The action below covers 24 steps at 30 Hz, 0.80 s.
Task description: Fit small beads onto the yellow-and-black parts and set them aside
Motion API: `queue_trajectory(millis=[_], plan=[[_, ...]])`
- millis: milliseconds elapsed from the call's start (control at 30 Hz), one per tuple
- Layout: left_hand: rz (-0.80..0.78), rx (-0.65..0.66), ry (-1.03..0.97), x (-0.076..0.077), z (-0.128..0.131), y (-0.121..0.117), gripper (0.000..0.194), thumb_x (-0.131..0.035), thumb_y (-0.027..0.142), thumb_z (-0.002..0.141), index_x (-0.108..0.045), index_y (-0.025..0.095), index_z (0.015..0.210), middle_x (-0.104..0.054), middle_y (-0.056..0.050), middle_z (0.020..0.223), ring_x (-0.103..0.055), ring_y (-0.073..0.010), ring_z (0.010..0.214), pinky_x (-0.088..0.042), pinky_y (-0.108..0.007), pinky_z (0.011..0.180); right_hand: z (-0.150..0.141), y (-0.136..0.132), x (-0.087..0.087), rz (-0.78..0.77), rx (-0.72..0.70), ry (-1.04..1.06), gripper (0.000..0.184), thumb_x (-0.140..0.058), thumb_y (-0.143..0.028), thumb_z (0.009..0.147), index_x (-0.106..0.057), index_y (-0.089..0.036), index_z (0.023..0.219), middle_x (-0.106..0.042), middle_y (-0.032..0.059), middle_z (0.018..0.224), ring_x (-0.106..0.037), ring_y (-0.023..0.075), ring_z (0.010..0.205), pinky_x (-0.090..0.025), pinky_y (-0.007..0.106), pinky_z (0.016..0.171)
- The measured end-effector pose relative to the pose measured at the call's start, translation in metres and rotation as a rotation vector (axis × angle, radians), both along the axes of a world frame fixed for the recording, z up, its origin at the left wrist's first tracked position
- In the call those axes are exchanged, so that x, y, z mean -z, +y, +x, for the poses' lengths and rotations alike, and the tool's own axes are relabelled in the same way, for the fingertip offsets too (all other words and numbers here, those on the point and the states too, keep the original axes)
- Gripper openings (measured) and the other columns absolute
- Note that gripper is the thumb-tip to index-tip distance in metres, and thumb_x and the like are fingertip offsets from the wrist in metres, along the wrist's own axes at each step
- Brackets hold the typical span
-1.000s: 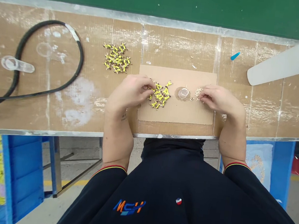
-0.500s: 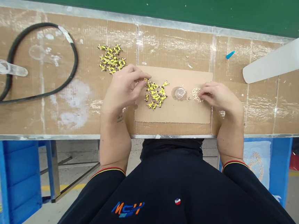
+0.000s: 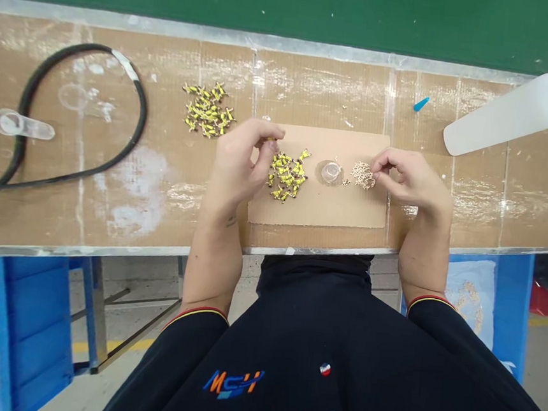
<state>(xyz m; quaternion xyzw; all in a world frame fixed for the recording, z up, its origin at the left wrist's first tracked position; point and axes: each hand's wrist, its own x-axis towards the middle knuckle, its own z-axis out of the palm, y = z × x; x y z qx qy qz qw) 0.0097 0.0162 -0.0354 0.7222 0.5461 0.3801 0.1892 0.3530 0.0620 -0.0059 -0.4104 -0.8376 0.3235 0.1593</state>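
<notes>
My left hand (image 3: pixel 243 159) is closed in a pinch above the left edge of a cardboard sheet (image 3: pixel 335 211). A bit of a small yellow figure (image 3: pixel 271 139) shows between its thumb and fingers. Just right of it lies a pile of small yellow-and-black figures (image 3: pixel 286 178). My right hand (image 3: pixel 413 178) pinches thumb and forefinger together at the right side of a heap of tiny beige pieces (image 3: pixel 363 174). Whatever is in those fingertips is too small to make out. Between the two piles stands a small clear cup (image 3: pixel 330 172).
Another cluster of yellow figures (image 3: pixel 209 110) lies at the back left. A looped black cable (image 3: pixel 143 111) and a clear plastic tube (image 3: pixel 36 128) are farther left. At the right are a white bottle (image 3: pixel 512 111) and a blue cap (image 3: pixel 421 104). Blue crates (image 3: pixel 33 325) stand below the table.
My left hand has lifted off the yellow pile and turned, a yellow bit now showing in its fingers. The right hand has stayed at the beige heap, its fingertips drawing slightly to the right.
</notes>
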Motion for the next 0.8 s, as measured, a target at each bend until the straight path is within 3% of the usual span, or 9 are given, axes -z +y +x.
queue_trajectory(millis=[267, 400, 567, 700, 800], plan=[[-0.056, 0.082, 0.079, -0.003, 0.013, -0.003, 0.025, -0.043, 0.026, 0.103, -0.067, 0.021, 0.106, -0.077, -0.005, 0.098, -0.070, -0.0146, 0.085, -0.057, -0.030, 0.085, -0.003, 0.001, 0.005, 0.016, 0.075, 0.016, 0.006, -0.063, -0.018, 0.076, -0.062, -0.024, 0.075, -0.073, 0.0013, 0.077, -0.063, 0.0162, 0.068, -0.051, 0.033, 0.066], [-0.061, 0.086, 0.027, -0.002, 0.016, -0.005, 0.027, -0.039, 0.029, 0.105, -0.064, 0.023, 0.110, -0.073, -0.005, 0.096, -0.070, -0.0160, 0.087, -0.057, -0.032, 0.088, -0.005, -0.001, 0.003, 0.058, 0.101, 0.085, 0.005, -0.064, -0.020, 0.078, -0.062, -0.024, 0.075, -0.073, 0.0004, 0.076, -0.062, 0.0140, 0.064, -0.052, 0.032, 0.063], [-0.053, 0.197, -0.050, -0.006, 0.035, -0.012, 0.035, -0.029, 0.035, 0.109, -0.063, 0.026, 0.113, -0.070, -0.008, 0.096, -0.068, -0.0200, 0.088, -0.057, -0.038, 0.086, -0.016, -0.008, 0.004, 0.162, 0.143, 0.237, 0.008, -0.069, -0.025, 0.082, -0.061, -0.025, 0.083, -0.074, -0.0011, 0.079, -0.061, 0.0124, 0.062, -0.053, 0.032, 0.060], [-0.075, 0.269, -0.012, -0.010, 0.057, -0.019, 0.028, -0.043, 0.040, 0.107, -0.065, 0.027, 0.116, -0.069, -0.007, 0.094, -0.065, -0.0194, 0.082, -0.056, -0.036, 0.081, -0.029, -0.019, 0.008, 0.136, 0.153, 0.365, 0.019, -0.073, -0.031, 0.084, -0.056, -0.026, 0.089, -0.074, -0.0009, 0.080, -0.068, 0.0144, 0.066, -0.052, 0.031, 0.057], [0.018, 0.344, -0.001, -0.008, 0.070, -0.023, 0.025, -0.048, 0.038, 0.107, -0.068, 0.026, 0.116, -0.067, -0.006, 0.090, -0.065, -0.0170, 0.082, -0.053, -0.031, 0.076, -0.040, -0.028, 0.010, 0.084, 0.108, 0.396, 0.025, -0.076, -0.031, 0.083, -0.053, -0.026, 0.092, -0.074, -0.0015, 0.080, -0.072, 0.0151, 0.068, -0.054, 0.030, 0.057]])
